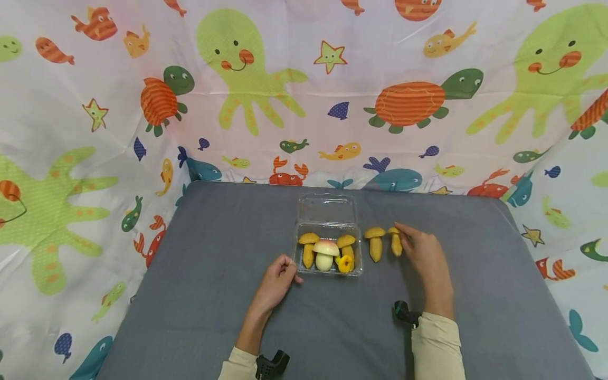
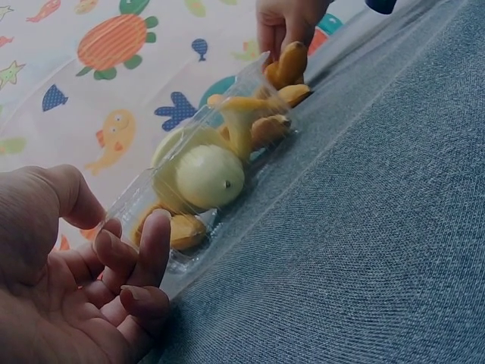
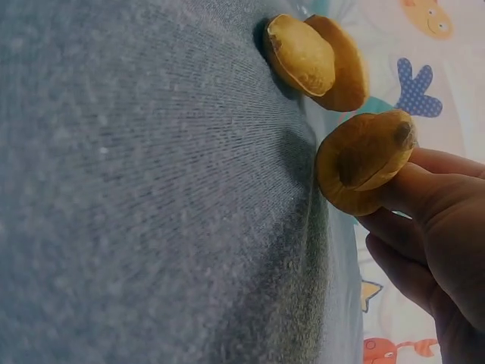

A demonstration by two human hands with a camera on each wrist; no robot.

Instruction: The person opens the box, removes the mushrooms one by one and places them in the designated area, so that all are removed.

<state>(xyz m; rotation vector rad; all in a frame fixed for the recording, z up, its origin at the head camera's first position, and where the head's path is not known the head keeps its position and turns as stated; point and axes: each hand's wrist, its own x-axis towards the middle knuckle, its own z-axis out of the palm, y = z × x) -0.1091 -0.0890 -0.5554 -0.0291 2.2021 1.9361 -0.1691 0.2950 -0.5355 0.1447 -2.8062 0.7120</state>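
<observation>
A clear plastic clamshell box [image 1: 304, 270] lies on the cloth with its lid [image 1: 328, 209] folded back. Inside are a brown-yellow toy mushroom [image 1: 308, 250], a pale one with a pinkish cap [image 1: 325, 254], another brown-yellow one [image 1: 346, 245] and a bright yellow trumpet-shaped one [image 1: 344, 264]. Thumb and fingertips of my left hand [image 1: 279, 275] pinch the box's near left edge. My right hand [image 1: 424, 248] pinches a smaller brown-yellow mushroom [image 3: 375, 155] by its cap, stem toward me. Beside it lies a larger brown-yellow mushroom [image 1: 375, 244], untouched, right of the box.
Grey cloth [image 1: 214, 253] covers the table. Behind and along both sides hangs a white curtain [image 1: 304, 100] printed with sea animals. A dark wrist camera [image 1: 273, 364] sits on my left wrist and another [image 1: 407, 313] on my right.
</observation>
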